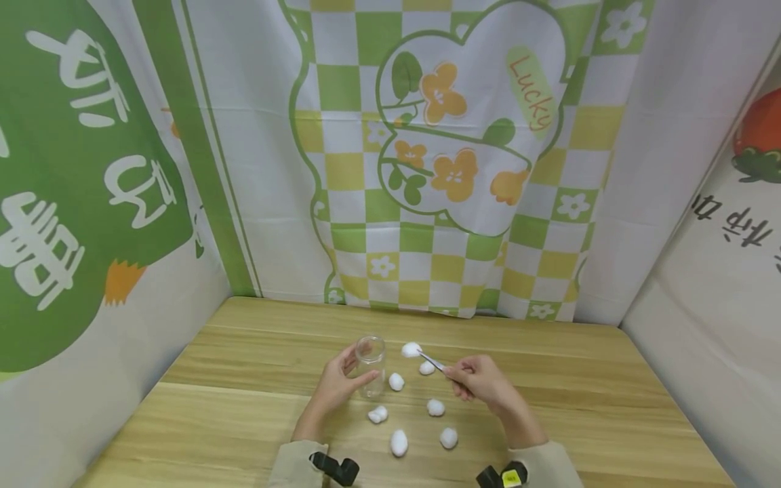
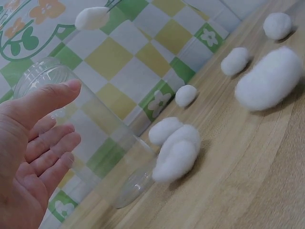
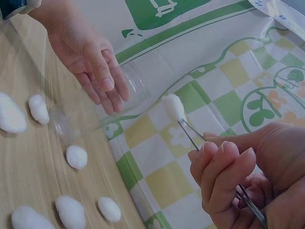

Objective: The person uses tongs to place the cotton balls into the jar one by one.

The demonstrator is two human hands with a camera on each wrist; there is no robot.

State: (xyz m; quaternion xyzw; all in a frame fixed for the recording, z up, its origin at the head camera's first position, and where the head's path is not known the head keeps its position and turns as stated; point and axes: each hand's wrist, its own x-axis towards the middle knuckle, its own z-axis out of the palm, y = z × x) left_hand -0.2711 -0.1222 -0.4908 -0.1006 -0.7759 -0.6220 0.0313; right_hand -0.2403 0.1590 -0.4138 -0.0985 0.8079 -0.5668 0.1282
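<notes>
My left hand is curled round a clear jar that stands upright on the table; in the left wrist view the thumb and fingers lie along the jar's side. My right hand grips metal tweezers, whose tips pinch a cotton ball. In the right wrist view that cotton ball hangs in the air beside the jar's mouth, apart from it. No cotton shows inside the jar.
Several cotton balls lie on the wooden table, among them one right of the jar, one near the front and one at the right. Printed cloth hangs behind the table.
</notes>
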